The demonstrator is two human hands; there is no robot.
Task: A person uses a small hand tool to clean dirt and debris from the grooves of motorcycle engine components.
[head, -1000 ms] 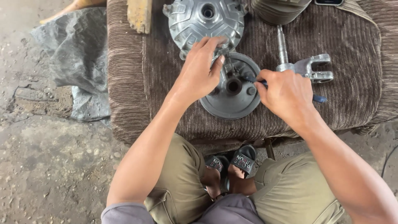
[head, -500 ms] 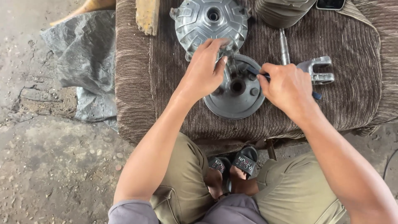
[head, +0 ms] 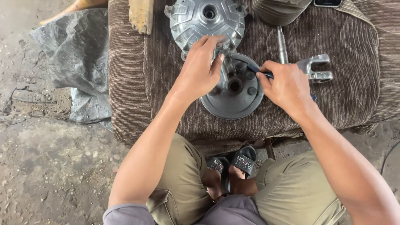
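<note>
Ribbed brown cloth (head: 341,104) covers the low bench and serves as landmark for everything else. At its far edge, centre, lies a cast alloy hub cover (head: 196,18), silver-grey w/ raised angular ribs and a round bore in the middle. Right of that, also at the far edge, a finned grey cylinder (head: 279,10), partly cut off by the frame. A steel shaft w/ forked yoke end (head: 314,68) lies on the cloth's right half, just beside the right hand. A worn wooden block (head: 141,16) sits at the cloth's far-left corner. Off the cloth's left edge, a crumpled grey plastic sheet (head: 66,46) lies on rough concrete floor (head: 41,166).

Round grey metal plate (head: 233,100) rests flat at the cloth's centre, near its front edge: smooth dished rim, central hole, several short studs standing around it, dull and a bit oily-looking. Hub cover's near edge is just behind it.

Left hand (head: 200,71) reaches over the plate's far-left part, fingers curled down onto a small upright metal part there; exact grip hidden by the fingers. Right hand (head: 287,85) is closed around a thin dark-blue tool (head: 260,73), tip pointing in at the plate's studs.

Person sits behind the cloth's front edge, olive trousers, black sandals (head: 243,160) under the bench.
</note>
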